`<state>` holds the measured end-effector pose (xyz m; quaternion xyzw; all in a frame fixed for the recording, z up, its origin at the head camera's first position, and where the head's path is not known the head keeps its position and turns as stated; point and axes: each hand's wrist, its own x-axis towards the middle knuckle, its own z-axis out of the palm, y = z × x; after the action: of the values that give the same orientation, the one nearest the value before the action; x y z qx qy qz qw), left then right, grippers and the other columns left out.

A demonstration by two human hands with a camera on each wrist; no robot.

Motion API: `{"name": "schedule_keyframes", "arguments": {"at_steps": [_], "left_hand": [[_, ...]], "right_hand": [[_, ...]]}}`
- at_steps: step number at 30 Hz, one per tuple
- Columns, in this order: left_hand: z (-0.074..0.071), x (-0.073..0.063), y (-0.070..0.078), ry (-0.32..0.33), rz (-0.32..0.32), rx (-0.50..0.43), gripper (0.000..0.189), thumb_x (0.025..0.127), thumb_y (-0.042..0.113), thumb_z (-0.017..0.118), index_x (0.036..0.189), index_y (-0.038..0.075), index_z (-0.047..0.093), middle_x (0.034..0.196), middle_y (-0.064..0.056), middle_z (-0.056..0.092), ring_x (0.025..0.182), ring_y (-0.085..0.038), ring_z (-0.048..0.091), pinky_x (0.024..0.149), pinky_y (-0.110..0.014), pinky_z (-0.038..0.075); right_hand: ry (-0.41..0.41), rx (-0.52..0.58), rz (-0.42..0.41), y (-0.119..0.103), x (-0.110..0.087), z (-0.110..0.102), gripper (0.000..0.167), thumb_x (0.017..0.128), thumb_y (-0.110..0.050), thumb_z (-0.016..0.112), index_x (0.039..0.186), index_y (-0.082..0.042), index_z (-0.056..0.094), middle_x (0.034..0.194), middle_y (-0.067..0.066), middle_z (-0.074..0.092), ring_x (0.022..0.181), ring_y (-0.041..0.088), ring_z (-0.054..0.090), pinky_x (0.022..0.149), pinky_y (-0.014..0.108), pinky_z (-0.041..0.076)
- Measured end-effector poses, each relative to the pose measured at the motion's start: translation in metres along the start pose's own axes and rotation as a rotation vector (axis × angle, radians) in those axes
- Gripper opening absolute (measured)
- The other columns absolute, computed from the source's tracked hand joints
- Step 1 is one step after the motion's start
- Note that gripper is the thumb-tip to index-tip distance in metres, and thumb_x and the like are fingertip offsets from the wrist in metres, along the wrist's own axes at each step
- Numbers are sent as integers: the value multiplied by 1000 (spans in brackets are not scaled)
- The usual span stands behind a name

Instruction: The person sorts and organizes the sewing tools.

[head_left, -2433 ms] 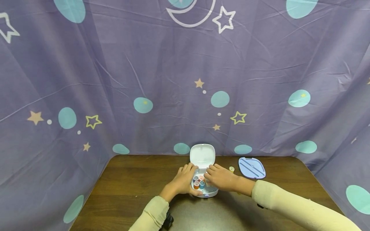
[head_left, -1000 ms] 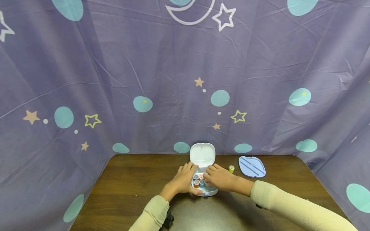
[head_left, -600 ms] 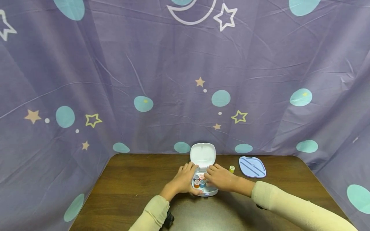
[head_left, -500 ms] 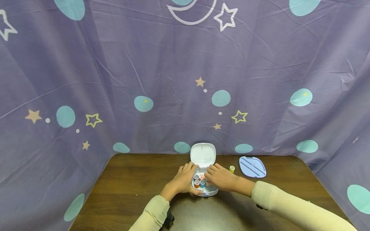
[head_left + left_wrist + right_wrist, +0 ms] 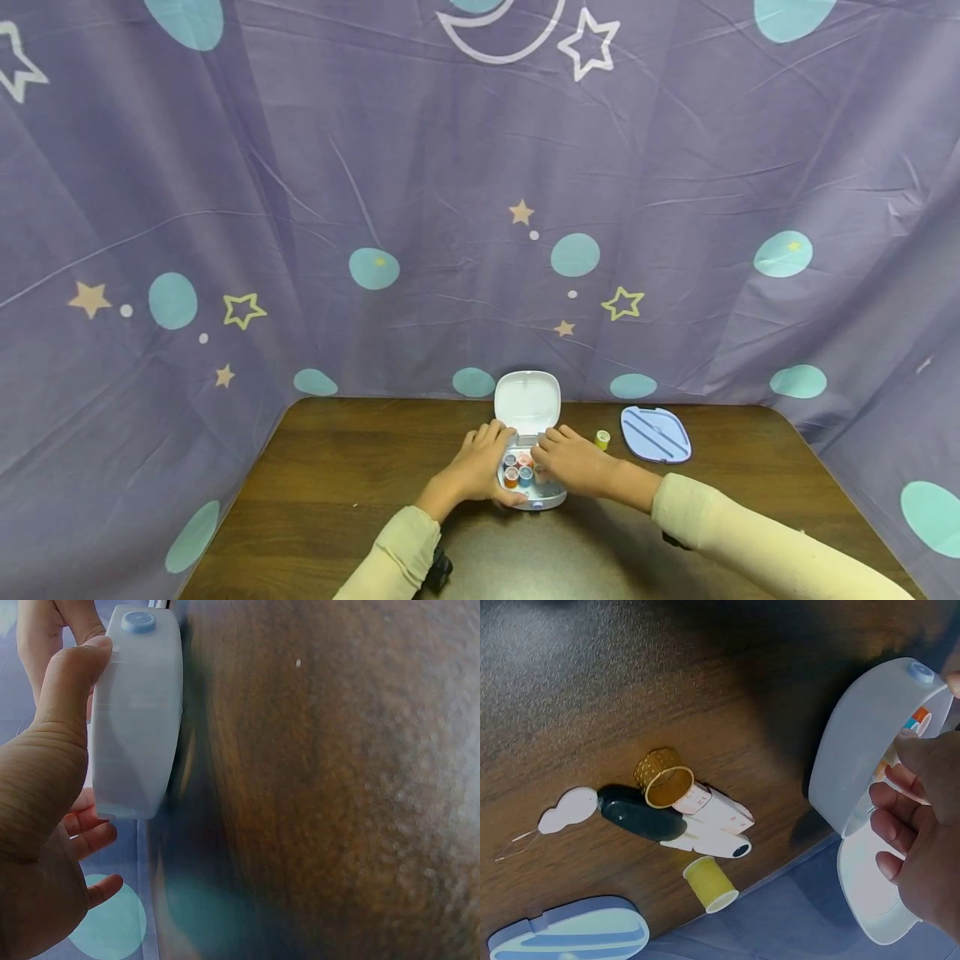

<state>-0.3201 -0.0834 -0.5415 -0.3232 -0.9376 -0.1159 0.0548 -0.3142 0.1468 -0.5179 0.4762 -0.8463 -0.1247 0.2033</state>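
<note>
A white sewing box [image 5: 543, 503] with its lid [image 5: 527, 400] raised stands near the back of the table. My left hand [image 5: 476, 467] grips its left side, with the thumb at the front edge beside the blue button [image 5: 139, 621]. In the left part of the box stand several thread spools, among them an orange spool [image 5: 511, 478] and a blue spool [image 5: 526, 477]. My right hand [image 5: 573, 462] reaches in over the right side. Its thumb and fingers pinch a pale thread spool [image 5: 538, 469], mostly hidden behind the fingertips.
Right of the box lie a yellow spool [image 5: 711, 883], a gold thimble [image 5: 664, 780], a pale tape measure [image 5: 724, 810], a dark green and white tool [image 5: 641, 814] and a white needle threader [image 5: 568, 810]. A light blue tray [image 5: 656, 433] lies farther right, before the purple curtain [image 5: 435, 333].
Both hands have stayed at the box, the right fingertips shifting only slightly inside it. The yellow spool behind the right wrist shows more clearly than in the earliest frame.
</note>
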Motion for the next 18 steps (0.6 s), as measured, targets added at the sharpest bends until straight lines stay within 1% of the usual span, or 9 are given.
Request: {"name": "schedule_keyframes", "arguments": {"at_steps": [4,11,14,18], "left_hand": [[0,0,0,-3,2,-4,104,67,63,86,146,8,46,130,-5,47,117,-21,47,103,-44,41],[0,-1,0,-6,9,-5,103,67,63,85,145,9,46,128,-4,48,117,-21,47,103,-44,41],[-1,-1,1,-3,9,-4,103,67,63,86,145,9,46,128,-4,48,117,-21,47,102,-44,41],[-2,-2,1,-5,7,-7,103,67,63,86,145,9,46,127,-4,48,117,-21,47,103,-45,41]], "right_hand": [[6,-11,-6,-2,0,-1,28,91,-44,69,96,-18,59,89,-6,60,88,14,52,82,31,42],[67,-91,-34,-1,-2,-1,31,89,-45,71,95,-18,59,87,-6,61,88,15,53,83,31,42],[68,-99,-34,-1,-2,1,31,89,-46,71,96,-18,59,88,-6,62,89,15,53,83,32,42],[57,-82,-19,-2,-2,3,29,90,-45,70,97,-19,60,89,-6,62,89,15,53,83,32,42]]}}
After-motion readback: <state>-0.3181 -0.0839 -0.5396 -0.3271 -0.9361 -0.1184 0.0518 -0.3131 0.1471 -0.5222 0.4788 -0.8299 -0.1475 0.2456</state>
